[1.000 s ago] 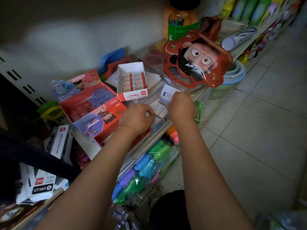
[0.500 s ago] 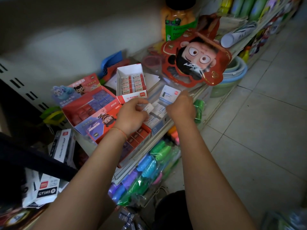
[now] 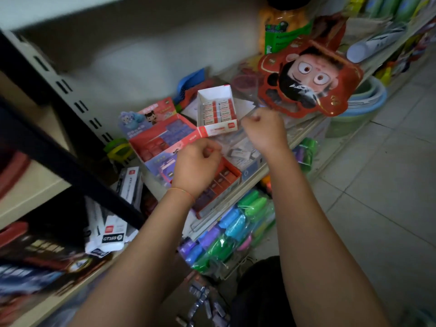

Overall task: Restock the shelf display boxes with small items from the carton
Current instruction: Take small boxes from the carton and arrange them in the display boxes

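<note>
Two hands over shelf boxes. Your left hand curled above red divided display box, contents unclear; your right hand fisted, grip unclear. White eraser box behind, part-filled.

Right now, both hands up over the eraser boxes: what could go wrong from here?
1. The red compartment box sits at the shelf edge under the left hand; a wrist bump could likely tip it off.
2. Loose white erasers lie between the hands, near the edge; the right hand could sweep them to the floor.
3. The frame is blurred; whether either hand's curled fingers hold anything cannot be told, so a small item might drop unnoticed.
</note>
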`<state>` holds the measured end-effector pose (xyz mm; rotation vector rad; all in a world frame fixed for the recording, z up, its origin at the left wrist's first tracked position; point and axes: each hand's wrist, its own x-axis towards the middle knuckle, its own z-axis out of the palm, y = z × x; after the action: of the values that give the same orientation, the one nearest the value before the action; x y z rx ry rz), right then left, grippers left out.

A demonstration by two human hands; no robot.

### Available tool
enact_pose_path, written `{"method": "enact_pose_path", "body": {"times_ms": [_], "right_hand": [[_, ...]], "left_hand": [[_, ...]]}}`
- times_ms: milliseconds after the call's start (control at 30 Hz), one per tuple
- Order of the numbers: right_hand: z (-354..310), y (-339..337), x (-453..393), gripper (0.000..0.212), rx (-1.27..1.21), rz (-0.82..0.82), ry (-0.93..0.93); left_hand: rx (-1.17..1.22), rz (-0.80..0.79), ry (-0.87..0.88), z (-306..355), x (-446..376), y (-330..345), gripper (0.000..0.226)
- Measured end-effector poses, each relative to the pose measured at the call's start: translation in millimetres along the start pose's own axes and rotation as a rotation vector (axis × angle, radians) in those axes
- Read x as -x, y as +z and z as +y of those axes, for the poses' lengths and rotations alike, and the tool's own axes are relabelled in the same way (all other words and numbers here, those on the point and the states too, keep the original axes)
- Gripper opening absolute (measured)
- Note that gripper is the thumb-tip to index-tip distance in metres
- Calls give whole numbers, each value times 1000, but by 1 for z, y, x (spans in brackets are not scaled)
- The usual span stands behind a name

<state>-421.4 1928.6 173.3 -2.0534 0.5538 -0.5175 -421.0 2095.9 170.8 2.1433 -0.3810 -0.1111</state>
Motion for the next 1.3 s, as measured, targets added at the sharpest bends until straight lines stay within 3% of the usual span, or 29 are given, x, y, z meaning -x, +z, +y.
{"method": "enact_pose_path", "body": {"times_ms": [100, 200, 267, 433, 600, 767, 867, 933, 1000, 1067, 1167, 1267, 1300], "right_hand": [[-37, 11, 30, 31, -93, -561, -77], [-66, 33, 68, 33, -68, -1081, -40], [-82, 65, 101, 32, 46, -1279, -51], [-78, 176, 199, 29, 538, -1579, -91], [-18, 261, 254, 30, 885, -1583, -103], [73, 317, 292, 28, 986, -1570, 65], [135, 333, 313, 21, 1000, -1568, 156], [174, 339, 325, 27, 1023, -1545, 202], [202, 338, 337, 48, 984, -1407, 231], [226, 333, 347, 60, 791, -1209, 471], [256, 325, 361, 42, 611, -1086, 839], [274, 329, 384, 34, 653, -866, 837], [278, 332, 388, 45, 726, -748, 795]], "left_hand": [[267, -253, -322, -7, 44, -30, 13], [271, -440, -479, -43, 94, -63, 18], [271, -426, -575, -79, 126, -82, 15], [279, -132, -771, -191, 196, -105, 19], [277, -22, -902, -302, 262, -89, 28], [508, 27, -1202, -376, 296, -49, 17], [599, 15, -1365, -402, 307, -26, 22], [683, 5, -1441, -413, 311, -13, 29], [777, -56, -1494, -422, 312, -4, 32], [846, -102, -1512, -431, 313, 4, 34], [893, 26, -1522, -448, 321, 18, 30], [979, 144, -1526, -461, 333, 31, 24], [1004, 165, -1538, -465, 337, 34, 23]]}}
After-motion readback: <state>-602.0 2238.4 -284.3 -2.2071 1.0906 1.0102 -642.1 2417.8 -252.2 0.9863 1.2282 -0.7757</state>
